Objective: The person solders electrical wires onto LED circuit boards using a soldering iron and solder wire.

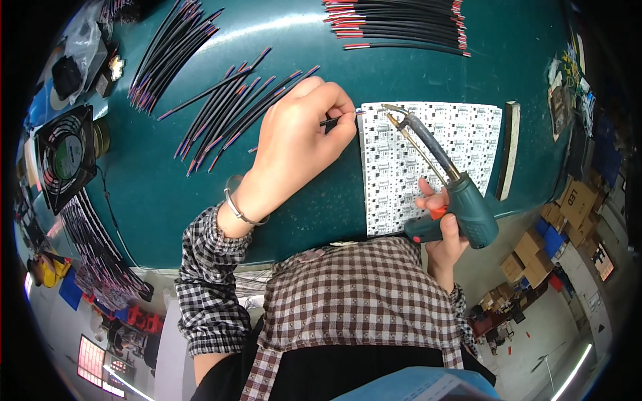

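My left hand point(294, 134) pinches a short black cable point(330, 122) between thumb and fingertips. The cable's thin wire end reaches the upper left edge of a white circuit board panel point(391, 200), which is covered with rows of small dark parts. In my right hand point(449, 240) is a green soldering gun point(472, 210) with a red trigger, held over the panel. Its metal tip and thin feed tube point(422, 154) point up and left, near the panel's top left corner, a little apart from the wire end. My left palm hides part of the cable.
Loose black cables point(231, 120) lie left of my left hand, with another bunch point(175, 57) behind them. A row of red-ended cables point(401, 27) lies at the far side. Right of the panel rests a narrow strip point(508, 150). A black fan point(65, 159) stands at the table's left edge.
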`<state>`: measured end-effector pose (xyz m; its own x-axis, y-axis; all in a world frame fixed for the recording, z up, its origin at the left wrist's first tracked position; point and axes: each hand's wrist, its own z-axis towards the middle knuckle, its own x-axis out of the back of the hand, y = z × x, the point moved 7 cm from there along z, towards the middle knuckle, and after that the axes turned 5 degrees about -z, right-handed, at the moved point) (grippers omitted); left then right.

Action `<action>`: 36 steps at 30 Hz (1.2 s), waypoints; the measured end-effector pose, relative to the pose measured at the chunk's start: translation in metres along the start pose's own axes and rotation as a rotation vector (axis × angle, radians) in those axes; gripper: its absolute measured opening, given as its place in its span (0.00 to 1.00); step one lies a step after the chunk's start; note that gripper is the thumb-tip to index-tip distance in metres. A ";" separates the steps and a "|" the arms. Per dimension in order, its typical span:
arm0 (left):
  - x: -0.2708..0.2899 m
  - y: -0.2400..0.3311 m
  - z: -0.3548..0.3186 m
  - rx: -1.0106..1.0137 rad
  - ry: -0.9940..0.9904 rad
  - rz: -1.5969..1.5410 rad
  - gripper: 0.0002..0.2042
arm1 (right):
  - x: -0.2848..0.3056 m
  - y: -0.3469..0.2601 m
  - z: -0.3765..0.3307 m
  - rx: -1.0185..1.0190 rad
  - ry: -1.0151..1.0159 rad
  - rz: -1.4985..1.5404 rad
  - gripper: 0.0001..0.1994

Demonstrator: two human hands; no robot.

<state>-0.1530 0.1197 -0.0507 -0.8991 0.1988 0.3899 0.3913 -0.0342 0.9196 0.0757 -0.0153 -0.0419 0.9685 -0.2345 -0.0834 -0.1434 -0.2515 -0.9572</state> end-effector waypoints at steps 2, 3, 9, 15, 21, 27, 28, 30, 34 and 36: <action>-0.002 0.004 0.003 -0.025 -0.044 0.067 0.05 | 0.002 0.001 0.001 -0.001 0.006 0.013 0.17; -0.003 0.006 0.003 -0.077 -0.025 0.048 0.05 | 0.003 0.002 0.001 -0.001 0.003 0.015 0.17; -0.004 0.007 -0.004 -0.091 -0.103 -0.096 0.05 | 0.003 0.001 -0.001 -0.002 -0.017 0.011 0.20; -0.009 -0.014 -0.011 0.119 -0.074 -0.256 0.03 | 0.004 0.005 -0.003 -0.031 -0.014 -0.003 0.21; -0.007 -0.007 -0.005 0.054 0.037 -0.202 0.05 | 0.001 0.003 -0.004 -0.032 -0.047 -0.097 0.22; -0.006 0.001 -0.007 -0.031 -0.029 -0.191 0.05 | 0.039 -0.015 -0.007 0.015 0.102 -0.020 0.24; -0.003 0.003 -0.009 -0.015 -0.032 -0.117 0.05 | 0.056 -0.020 -0.006 0.035 0.189 0.098 0.24; 0.004 0.038 -0.019 -0.170 0.049 0.373 0.10 | 0.102 -0.036 0.003 0.109 0.276 0.322 0.22; -0.031 0.088 -0.018 -0.428 -0.107 0.425 0.16 | 0.203 -0.052 0.019 0.233 0.492 0.420 0.18; -0.067 0.115 -0.001 -0.573 -0.310 0.267 0.16 | 0.231 -0.046 0.035 0.225 0.357 0.623 0.17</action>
<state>-0.0480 0.1019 0.0291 -0.6561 0.3789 0.6526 0.3492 -0.6142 0.7077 0.3130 -0.0250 -0.0272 0.5914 -0.5707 -0.5696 -0.5612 0.2159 -0.7990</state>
